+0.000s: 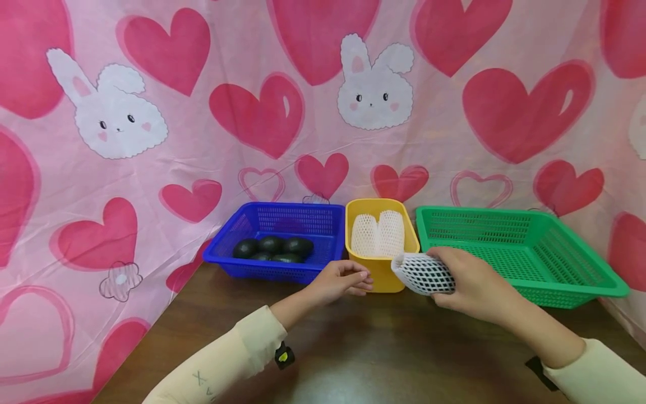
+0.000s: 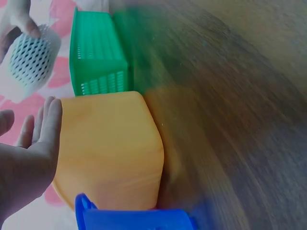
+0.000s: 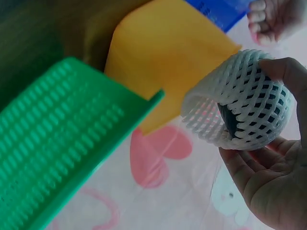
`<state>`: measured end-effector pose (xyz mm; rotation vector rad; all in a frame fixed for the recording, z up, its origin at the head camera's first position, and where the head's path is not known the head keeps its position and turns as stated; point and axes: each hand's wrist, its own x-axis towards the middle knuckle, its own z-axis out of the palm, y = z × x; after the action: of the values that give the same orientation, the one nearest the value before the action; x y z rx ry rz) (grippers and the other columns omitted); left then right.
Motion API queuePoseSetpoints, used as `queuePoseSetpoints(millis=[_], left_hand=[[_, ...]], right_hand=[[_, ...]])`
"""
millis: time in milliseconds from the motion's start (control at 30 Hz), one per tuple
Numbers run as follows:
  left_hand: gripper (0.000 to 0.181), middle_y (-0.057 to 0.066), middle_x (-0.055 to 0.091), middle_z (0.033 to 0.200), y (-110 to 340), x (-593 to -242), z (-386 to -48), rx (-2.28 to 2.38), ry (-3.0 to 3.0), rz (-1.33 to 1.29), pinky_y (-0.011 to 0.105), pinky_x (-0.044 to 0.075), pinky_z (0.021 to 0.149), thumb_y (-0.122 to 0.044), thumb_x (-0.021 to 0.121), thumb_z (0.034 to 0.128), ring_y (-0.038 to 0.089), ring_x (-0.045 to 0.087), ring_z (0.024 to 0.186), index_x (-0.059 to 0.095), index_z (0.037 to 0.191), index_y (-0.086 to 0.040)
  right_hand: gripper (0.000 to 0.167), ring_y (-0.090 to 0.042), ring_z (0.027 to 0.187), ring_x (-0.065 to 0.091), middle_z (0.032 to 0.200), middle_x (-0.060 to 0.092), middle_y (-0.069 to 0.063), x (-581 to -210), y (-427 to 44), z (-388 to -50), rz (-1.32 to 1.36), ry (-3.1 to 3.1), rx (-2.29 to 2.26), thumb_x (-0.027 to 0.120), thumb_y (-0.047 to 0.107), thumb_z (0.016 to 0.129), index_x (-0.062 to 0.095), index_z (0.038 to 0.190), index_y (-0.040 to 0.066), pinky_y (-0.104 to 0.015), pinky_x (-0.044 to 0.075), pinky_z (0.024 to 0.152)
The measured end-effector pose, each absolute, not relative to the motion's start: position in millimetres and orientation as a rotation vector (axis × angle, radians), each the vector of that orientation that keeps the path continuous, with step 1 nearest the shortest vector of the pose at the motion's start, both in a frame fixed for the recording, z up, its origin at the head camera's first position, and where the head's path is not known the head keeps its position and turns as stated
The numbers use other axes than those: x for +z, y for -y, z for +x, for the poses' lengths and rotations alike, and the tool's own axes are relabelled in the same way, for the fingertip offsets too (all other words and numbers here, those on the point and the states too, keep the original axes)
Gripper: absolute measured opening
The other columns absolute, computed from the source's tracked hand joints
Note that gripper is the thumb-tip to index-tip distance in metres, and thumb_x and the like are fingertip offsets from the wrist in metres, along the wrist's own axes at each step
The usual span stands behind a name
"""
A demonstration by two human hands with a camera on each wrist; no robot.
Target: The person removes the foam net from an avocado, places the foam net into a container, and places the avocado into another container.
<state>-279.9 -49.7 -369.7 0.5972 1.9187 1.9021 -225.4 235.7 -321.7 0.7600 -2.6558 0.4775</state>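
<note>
My right hand (image 1: 474,283) grips a white foam net sleeve (image 1: 424,274) with a dark avocado (image 3: 229,120) inside it, just in front of the green basket's left end. In the right wrist view the sleeve's open end faces left and the avocado shows through the mesh. My left hand (image 1: 340,282) holds nothing; its fingers are loosely bent in front of the yellow bin (image 1: 386,275). Two more white foam net sleeves (image 1: 364,235) stand in that bin. Several dark avocados (image 1: 298,247) lie in the blue basket (image 1: 227,261) on the left.
A green basket (image 1: 598,280) stands to the right of the yellow bin on the brown wooden table (image 1: 353,359). Behind the containers hangs a pink cloth (image 1: 434,146) printed with hearts and rabbits.
</note>
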Motion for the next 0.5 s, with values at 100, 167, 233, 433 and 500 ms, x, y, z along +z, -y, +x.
queuePoseSetpoints(millis=[100, 167, 233, 433, 500], left_hand=[[0.029, 0.029, 0.065, 0.108, 54.4, -370.2, -279.8, 1.902, -1.928, 0.594, 0.047, 0.052, 0.084, -0.009, 0.056, 0.0991, 0.045, 0.062, 0.103, 0.058, 0.113, 0.016], [0.031, 0.030, 0.064, 0.109, 57.5, -370.1, -279.8, 1.891, -1.939, 0.600, 0.046, 0.052, 0.084, -0.010, 0.056, 0.0989, 0.041, 0.065, 0.100, 0.057, 0.115, 0.017], [0.032, 0.032, 0.063, 0.110, 60.5, -370.9, -280.1, 1.882, -1.942, 0.605, 0.045, 0.052, 0.084, -0.010, 0.057, 0.0987, 0.036, 0.067, 0.096, 0.057, 0.115, 0.017], [0.029, 0.029, 0.065, 0.106, 66.6, -376.2, -279.5, 1.808, -2.006, 0.623, 0.046, 0.052, 0.085, -0.010, 0.059, 0.0974, 0.028, 0.069, 0.091, 0.062, 0.113, 0.014], [0.028, 0.026, 0.067, 0.103, 67.8, -378.5, -278.6, 1.770, -2.046, 0.635, 0.047, 0.051, 0.086, -0.010, 0.060, 0.0967, 0.029, 0.069, 0.092, 0.064, 0.111, 0.013]], right_hand=[[0.072, -0.022, 0.093, 0.056, 0.111, 0.061, -0.006, -329.0, -229.4, -223.6, 0.769, 2.672, 0.492, 0.090, 0.024, 0.065, 0.053, 0.124, 0.007, -0.043, 0.053, 0.076], [0.072, -0.020, 0.093, 0.056, 0.110, 0.060, -0.004, -333.6, -225.6, -222.8, 0.771, 2.680, 0.502, 0.090, 0.024, 0.064, 0.053, 0.124, 0.008, -0.041, 0.053, 0.075], [0.071, -0.018, 0.092, 0.056, 0.109, 0.060, -0.002, -338.2, -222.1, -222.5, 0.780, 2.683, 0.512, 0.090, 0.024, 0.064, 0.054, 0.124, 0.009, -0.040, 0.052, 0.076], [0.070, -0.014, 0.091, 0.055, 0.107, 0.060, 0.002, -354.5, -212.3, -222.2, 0.829, 2.717, 0.515, 0.090, 0.025, 0.063, 0.055, 0.122, 0.011, -0.038, 0.052, 0.077], [0.070, -0.013, 0.091, 0.054, 0.107, 0.059, 0.003, -360.0, -209.1, -222.3, 0.855, 2.725, 0.519, 0.090, 0.025, 0.063, 0.055, 0.122, 0.011, -0.037, 0.052, 0.077]])
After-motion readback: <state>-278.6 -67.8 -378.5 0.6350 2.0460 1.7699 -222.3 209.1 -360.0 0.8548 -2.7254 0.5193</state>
